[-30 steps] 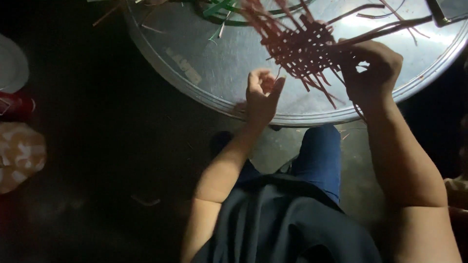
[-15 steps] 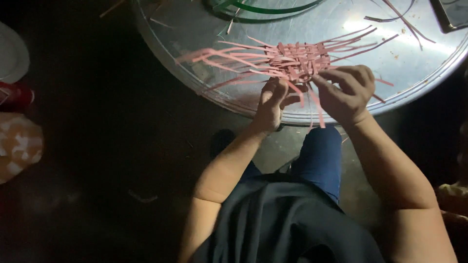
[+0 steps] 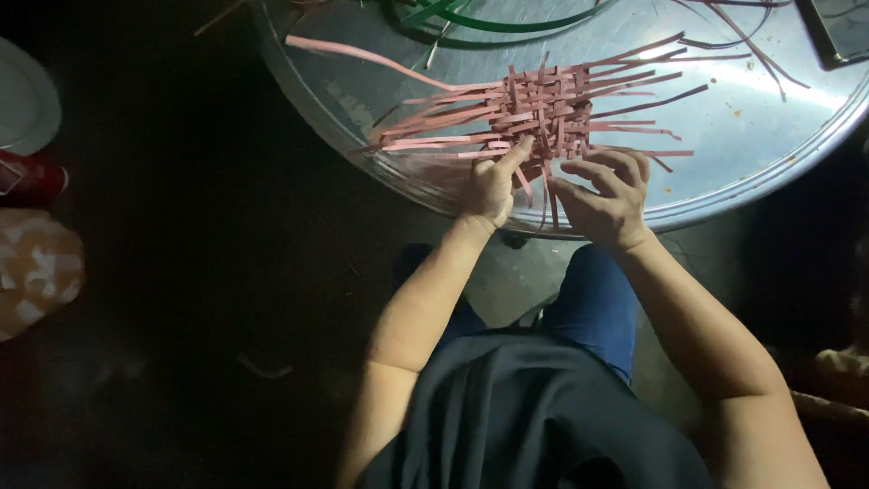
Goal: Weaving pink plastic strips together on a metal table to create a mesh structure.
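Head camera looks straight down, close above table (image 3: 742, 181).

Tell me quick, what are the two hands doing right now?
Left hand: fingers pinching pink strips at the near edge of the woven pink mat.
Right hand: fingers curled, fingertips on the mat's near edge; a firm hold cannot be told.
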